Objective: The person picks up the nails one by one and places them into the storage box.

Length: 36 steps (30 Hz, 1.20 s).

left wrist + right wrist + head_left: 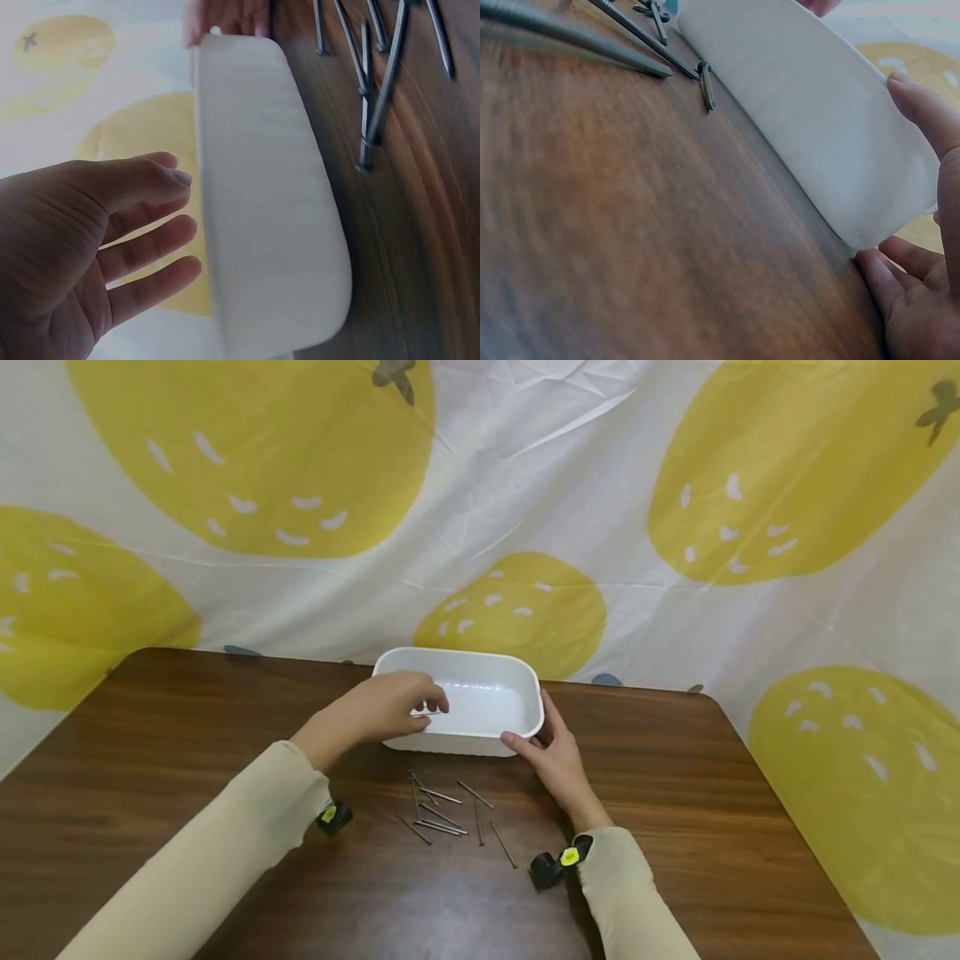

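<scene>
A white rectangular plastic container [486,745] with rounded corners stands near the far edge of the table. My left hand [390,703] hovers over its left part, fingers loosely bent and thumb apart from the fingertips. In the left wrist view that hand [97,232] shows nothing between thumb and fingers. At the container's right end my right hand [557,760] grips it, thumb on the rim and fingers round the outer side. The right wrist view shows the thumb [919,105] against the rim. Several long metal nails [442,825] lie loosely scattered in front of the container.
The brown wooden table [420,910] extends to both sides of the container and towards me. Behind it hangs a white cloth [517,468] with large yellow fruit prints. Dark wrist cameras sit on both arms near the sleeve cuffs.
</scene>
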Available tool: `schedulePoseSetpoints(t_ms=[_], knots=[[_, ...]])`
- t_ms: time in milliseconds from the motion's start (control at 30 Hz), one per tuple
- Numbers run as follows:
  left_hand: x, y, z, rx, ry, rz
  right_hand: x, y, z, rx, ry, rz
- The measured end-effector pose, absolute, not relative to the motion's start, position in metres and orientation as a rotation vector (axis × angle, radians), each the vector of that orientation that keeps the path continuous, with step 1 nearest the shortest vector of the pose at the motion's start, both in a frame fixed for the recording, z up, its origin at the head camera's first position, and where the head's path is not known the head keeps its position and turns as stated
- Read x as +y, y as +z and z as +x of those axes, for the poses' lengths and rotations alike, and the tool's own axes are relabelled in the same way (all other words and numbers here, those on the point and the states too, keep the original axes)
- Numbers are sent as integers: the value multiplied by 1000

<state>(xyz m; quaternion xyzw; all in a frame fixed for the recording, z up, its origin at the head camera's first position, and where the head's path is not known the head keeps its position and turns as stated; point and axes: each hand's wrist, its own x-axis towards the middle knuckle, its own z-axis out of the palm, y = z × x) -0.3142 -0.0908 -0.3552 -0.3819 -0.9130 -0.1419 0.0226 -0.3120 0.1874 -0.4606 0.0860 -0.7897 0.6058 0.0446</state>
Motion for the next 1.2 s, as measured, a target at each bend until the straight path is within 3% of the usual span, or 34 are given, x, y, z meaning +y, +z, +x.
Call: schedulePoseSetpoints(t_ms=[633, 1200], knots=[[-92, -362, -278, -2676, -684, -1106, 188, -459, -310, -2439, 1838, 265], [-83, -362, -265, -2786, -555, -1271, 187, -458, -308, -2422, 1851, 273]])
